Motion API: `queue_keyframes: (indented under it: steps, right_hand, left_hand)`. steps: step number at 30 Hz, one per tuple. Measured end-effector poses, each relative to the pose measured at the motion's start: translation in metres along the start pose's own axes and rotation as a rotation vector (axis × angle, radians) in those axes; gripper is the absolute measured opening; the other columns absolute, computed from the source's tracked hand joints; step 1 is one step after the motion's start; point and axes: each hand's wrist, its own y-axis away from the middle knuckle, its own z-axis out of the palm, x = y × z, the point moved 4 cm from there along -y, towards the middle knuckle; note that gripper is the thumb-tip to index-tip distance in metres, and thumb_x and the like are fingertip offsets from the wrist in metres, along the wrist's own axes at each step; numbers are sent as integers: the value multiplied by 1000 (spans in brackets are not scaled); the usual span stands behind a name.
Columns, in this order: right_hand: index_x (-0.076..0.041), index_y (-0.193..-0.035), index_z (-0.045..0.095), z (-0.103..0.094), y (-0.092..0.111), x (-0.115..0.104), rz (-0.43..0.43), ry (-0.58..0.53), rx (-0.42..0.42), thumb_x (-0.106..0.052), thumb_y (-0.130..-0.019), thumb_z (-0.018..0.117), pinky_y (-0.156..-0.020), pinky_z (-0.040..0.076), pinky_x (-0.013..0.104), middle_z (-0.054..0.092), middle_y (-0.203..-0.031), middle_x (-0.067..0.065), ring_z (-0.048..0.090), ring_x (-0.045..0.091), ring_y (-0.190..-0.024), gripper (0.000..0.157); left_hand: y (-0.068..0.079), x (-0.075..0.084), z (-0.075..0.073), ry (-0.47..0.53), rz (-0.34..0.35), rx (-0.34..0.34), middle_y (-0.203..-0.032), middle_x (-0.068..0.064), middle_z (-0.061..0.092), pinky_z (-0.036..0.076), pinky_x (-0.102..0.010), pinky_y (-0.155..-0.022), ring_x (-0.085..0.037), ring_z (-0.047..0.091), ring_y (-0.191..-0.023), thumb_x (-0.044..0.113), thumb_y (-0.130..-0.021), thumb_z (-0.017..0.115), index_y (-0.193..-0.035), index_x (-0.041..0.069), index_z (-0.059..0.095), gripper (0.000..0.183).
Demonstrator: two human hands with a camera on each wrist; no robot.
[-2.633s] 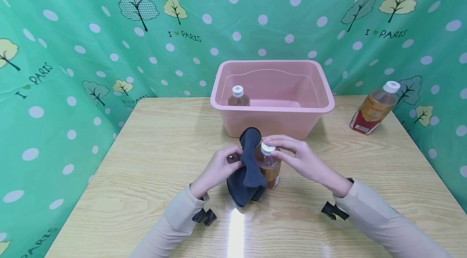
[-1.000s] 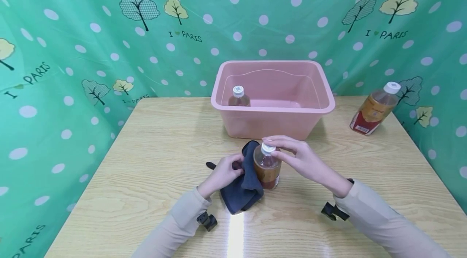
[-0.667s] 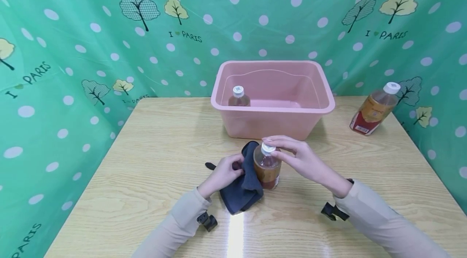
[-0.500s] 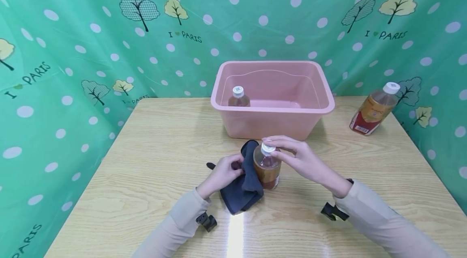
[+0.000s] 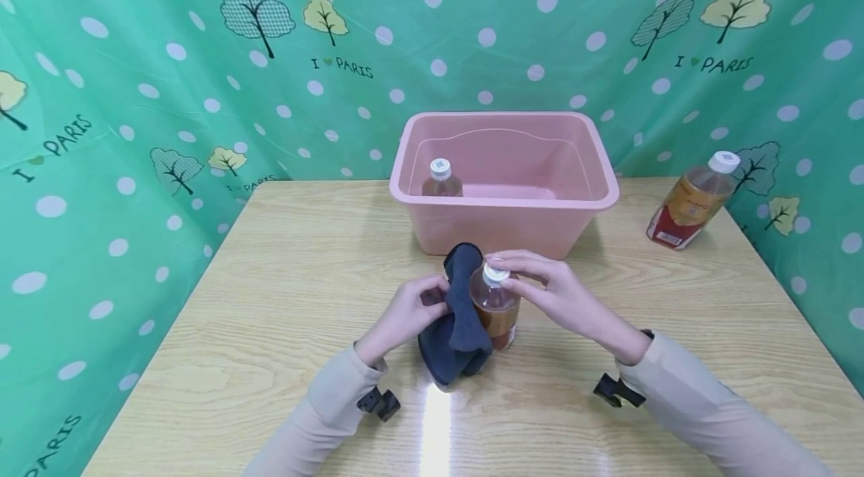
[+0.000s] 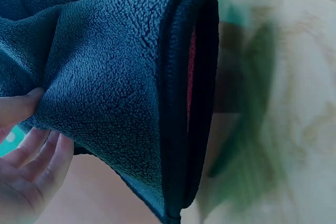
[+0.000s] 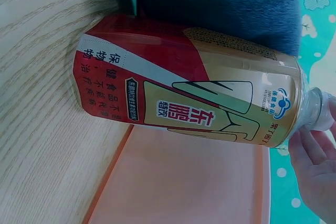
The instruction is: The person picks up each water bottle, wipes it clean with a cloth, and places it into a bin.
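Note:
A plastic drink bottle with a white cap and a gold and red label stands upright on the table, in front of the pink bin. My right hand holds it by the cap and neck, as the right wrist view also shows. In my left hand a dark blue-grey cloth is pinched between thumb and fingers. The cloth lies against the bottle's left side; in the right wrist view the cloth runs along the label. Its folds hang down close to the table.
A pink plastic bin stands at the back, with a capped bottle inside its left end. Another bottle stands at the table's far right. A green polka-dot curtain hangs behind the wooden table.
Over the last half second my left hand has risen slightly, drawing the cloth up along the bottle. Earlier it had gone down and back. My right hand and the bottle have stayed in place.

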Motion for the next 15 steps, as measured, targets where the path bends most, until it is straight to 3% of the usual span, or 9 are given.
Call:
queue_keyframes:
  steps: [7,15]
  right_hand:
    - [-3,-112,59,0,0,0,0,7,0,0,-81,58,-85,42,18,58,-114,8,49,10,-110,31]
    - [-3,-112,59,-1,0,0,-8,4,0,1,-81,57,-85,42,17,58,-114,8,49,10,-111,31]
  left_hand:
    - [-1,13,-7,-8,73,53,-79,-9,58,46,-23,-59,-14,53,-69,-9,-71,60,-82,0,60,14]
    - [-2,18,-8,7,100,79,-80,-9,58,47,-23,-59,-13,54,-69,-11,-69,61,-82,-2,60,15]
